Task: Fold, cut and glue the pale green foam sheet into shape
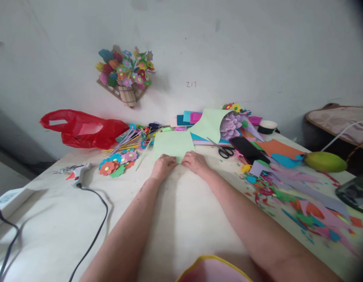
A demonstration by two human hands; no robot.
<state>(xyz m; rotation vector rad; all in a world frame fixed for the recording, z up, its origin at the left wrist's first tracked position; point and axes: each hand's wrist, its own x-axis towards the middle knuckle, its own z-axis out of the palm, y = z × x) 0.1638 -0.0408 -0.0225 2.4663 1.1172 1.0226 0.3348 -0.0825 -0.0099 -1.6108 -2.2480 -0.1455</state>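
Observation:
A pale green sheet (173, 144) lies on the white table, its near edge between my hands. My left hand (164, 166) pinches the sheet's near left part, fingers bent together. Close beside it, my right hand (195, 162) has its curled fingers on the near right part of the same edge. Behind the sheet to the right stands a rolled pale green paper (209, 121) with a lilac flower (230, 126) in its opening. Black-handled scissors (225, 151) lie right of the sheet, next to a dark phone (248, 149).
On the left are a glue gun (79, 174) with its cable, foam flowers (118, 162), a red bag (84, 129) and a power strip (9, 203). Paper scraps (313, 211), a yellow-green fruit (325, 161) and a tape roll (267, 126) are at right.

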